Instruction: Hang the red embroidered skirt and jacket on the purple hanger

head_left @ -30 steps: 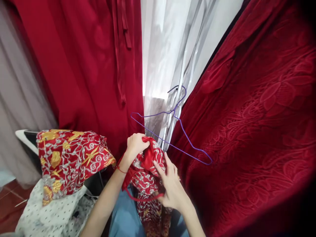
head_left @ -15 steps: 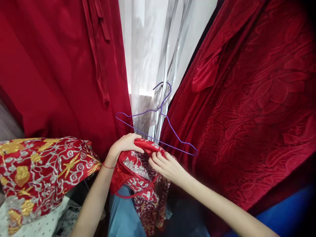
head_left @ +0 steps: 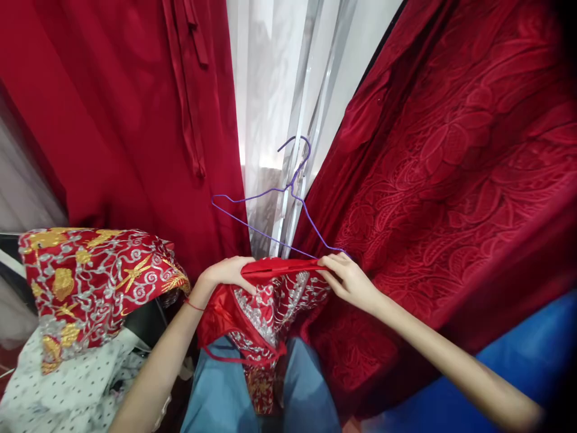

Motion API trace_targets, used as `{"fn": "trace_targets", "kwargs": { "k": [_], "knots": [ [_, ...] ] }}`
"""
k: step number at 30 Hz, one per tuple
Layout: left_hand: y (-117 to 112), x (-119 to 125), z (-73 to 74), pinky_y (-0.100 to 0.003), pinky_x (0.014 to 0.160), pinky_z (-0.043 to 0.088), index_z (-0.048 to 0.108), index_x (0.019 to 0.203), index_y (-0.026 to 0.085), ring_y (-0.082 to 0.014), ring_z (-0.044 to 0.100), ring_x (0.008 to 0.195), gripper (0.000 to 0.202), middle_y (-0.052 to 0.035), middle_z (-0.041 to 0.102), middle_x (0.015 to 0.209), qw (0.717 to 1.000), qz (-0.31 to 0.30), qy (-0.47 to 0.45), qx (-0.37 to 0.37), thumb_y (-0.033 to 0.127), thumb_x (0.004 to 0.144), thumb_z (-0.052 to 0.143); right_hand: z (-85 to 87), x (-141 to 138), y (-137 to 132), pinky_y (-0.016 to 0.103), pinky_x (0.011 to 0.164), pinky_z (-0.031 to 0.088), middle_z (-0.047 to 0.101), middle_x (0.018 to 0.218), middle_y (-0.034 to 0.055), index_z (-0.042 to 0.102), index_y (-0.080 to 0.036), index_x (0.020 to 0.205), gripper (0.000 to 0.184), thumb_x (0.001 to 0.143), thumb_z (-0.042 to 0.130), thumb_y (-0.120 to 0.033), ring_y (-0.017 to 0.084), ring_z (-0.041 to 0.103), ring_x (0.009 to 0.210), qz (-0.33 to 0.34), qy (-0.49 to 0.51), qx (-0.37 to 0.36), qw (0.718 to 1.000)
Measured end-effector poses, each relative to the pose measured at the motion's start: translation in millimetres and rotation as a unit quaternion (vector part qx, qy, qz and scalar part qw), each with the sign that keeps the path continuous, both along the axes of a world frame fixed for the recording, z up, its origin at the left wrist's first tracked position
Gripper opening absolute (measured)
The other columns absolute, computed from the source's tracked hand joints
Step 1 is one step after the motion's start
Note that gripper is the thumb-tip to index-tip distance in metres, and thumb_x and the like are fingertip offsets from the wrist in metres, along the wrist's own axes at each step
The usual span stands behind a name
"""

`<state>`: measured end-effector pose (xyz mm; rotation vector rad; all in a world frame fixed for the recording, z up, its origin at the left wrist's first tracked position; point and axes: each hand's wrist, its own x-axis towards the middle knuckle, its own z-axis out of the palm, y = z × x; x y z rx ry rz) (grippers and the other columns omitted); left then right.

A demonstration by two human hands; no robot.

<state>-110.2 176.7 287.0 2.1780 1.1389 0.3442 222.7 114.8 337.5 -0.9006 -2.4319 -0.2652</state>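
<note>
A red garment with silver embroidery hangs down between my hands over my knees. The fingers of my left hand are closed on the left part of its red top edge. My right hand pinches the right end of that edge, which is stretched nearly straight. Just behind it stands a thin purple hanger, hook upward, with no garment on it. Its right corner is hidden behind my right fingers; I cannot tell whether they touch it.
Plain red cloth with dangling straps hangs at left, patterned red velvet at right. Between them are white curtain and pale poles. An embroidered red cloth lies at left over dotted white fabric. Blue material lies lower right.
My right hand has moved right along the garment's top edge to its end, and the edge is now pulled straighter. The view has shifted slightly.
</note>
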Motion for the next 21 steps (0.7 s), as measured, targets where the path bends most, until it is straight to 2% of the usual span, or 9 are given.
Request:
{"fn": "trace_targets", "kwargs": {
  "k": [2,5,7,9,12,14,16,18,21],
  "knots": [
    [4.2,-6.5,-18.1,-0.033,0.083,0.048,0.071,0.096,0.026,-0.03,0.069,0.099,0.054,-0.0031,0.075,0.104,0.997,0.027,0.076,0.012,0.055,0.052,0.086,-4.9,0.3,-0.4,0.03,0.068,0.048,0.068,0.077,0.0033,0.058,-0.021,0.093,0.015,0.099,0.045,-0.022,0.016,0.062,0.068,0.009,0.04,-0.01,0.999],
    [10.2,-17.0,-53.7,-0.038,0.078,0.048,0.068,0.068,0.022,-0.0345,0.069,0.091,0.032,-0.0061,0.074,0.082,0.976,0.152,0.156,-0.021,0.035,0.045,0.086,-13.0,1.8,-1.1,0.028,0.064,0.051,0.07,0.08,0.0045,0.06,-0.022,0.097,0.014,0.098,0.046,-0.022,0.017,0.066,0.069,0.011,0.086,-0.005,0.996],
    [11.4,-23.7,-79.4,-0.037,0.071,0.049,0.059,0.054,0.02,-0.0323,0.069,0.08,0.022,-0.0048,0.068,0.066,0.961,0.219,0.158,-0.066,0.03,0.053,0.078,-16.4,6.2,0.8,0.029,0.063,0.052,0.071,0.082,0.0053,0.061,-0.023,0.099,0.015,0.097,0.046,-0.022,0.018,0.068,0.069,0.005,0.106,0.008,0.994],
    [12.1,-28.2,-101.3,-0.033,0.065,0.05,0.058,0.055,0.02,-0.0268,0.068,0.072,0.021,-0.0028,0.066,0.061,0.958,0.239,0.125,-0.095,0.035,0.068,0.065,-18.6,12.5,3.7,0.029,0.062,0.052,0.071,0.082,0.0057,0.061,-0.023,0.1,0.016,0.097,0.046,-0.022,0.018,0.068,0.069,-0.001,0.101,0.028,0.994],
    [20.2,-28.9,-118.9,-0.03,0.068,0.052,0.061,0.072,0.02,-0.0218,0.068,0.077,0.021,-0.0035,0.072,0.076,0.955,0.292,0.011,-0.049,0.032,0.083,0.049,-22.0,21.1,6.7,0.028,0.062,0.049,0.068,0.077,0.005,0.061,-0.021,0.098,0.019,0.099,0.042,-0.019,0.016,0.063,0.065,0.005,0.035,0.07,0.997],
    [31.6,-26.3,-117.1,-0.031,0.077,0.052,0.058,0.08,0.02,-0.0223,0.068,0.089,0.016,-0.0073,0.073,0.089,0.938,0.345,-0.047,0.006,0.028,0.085,0.045,-25.6,25.1,7.6,0.027,0.061,0.045,0.065,0.071,0.0036,0.061,-0.02,0.093,0.021,0.1,0.041,-0.019,0.015,0.059,0.061,0.016,-0.031,0.111,0.993],
    [44.6,-23.2,-104.9,-0.033,0.083,0.05,0.053,0.085,0.022,-0.0236,0.066,0.098,0.014,-0.0094,0.071,0.097,0.919,0.385,-0.062,0.051,0.028,0.088,0.041,-31.0,29.5,8.9,0.028,0.06,0.041,0.062,0.066,0.002,0.061,-0.019,0.088,0.022,0.101,0.044,-0.022,0.015,0.056,0.058,0.029,-0.093,0.163,0.982],
    [55.7,-20.4,-86.2,-0.033,0.082,0.048,0.049,0.085,0.023,-0.0237,0.064,0.095,0.012,-0.0083,0.069,0.095,0.901,0.412,-0.079,0.105,0.031,0.089,0.04,-37.6,37.0,11.1,0.029,0.06,0.038,0.062,0.063,0.0008,0.062,-0.017,0.088,0.022,0.102,0.046,-0.02,0.014,0.054,0.057,0.044,-0.148,0.202,0.967],
    [65.5,-16.1,-58.4,-0.03,0.076,0.046,0.047,0.078,0.023,-0.021,0.062,0.082,0.016,-0.0042,0.066,0.081,0.892,0.407,-0.108,0.164,0.035,0.088,0.042,-46.4,56.4,14.6,0.031,0.065,0.036,0.063,0.064,0.0007,0.063,-0.016,0.087,0.028,0.1,0.04,-0.008,0.015,0.053,0.058,0.051,-0.21,0.21,0.953]
  ]
}}
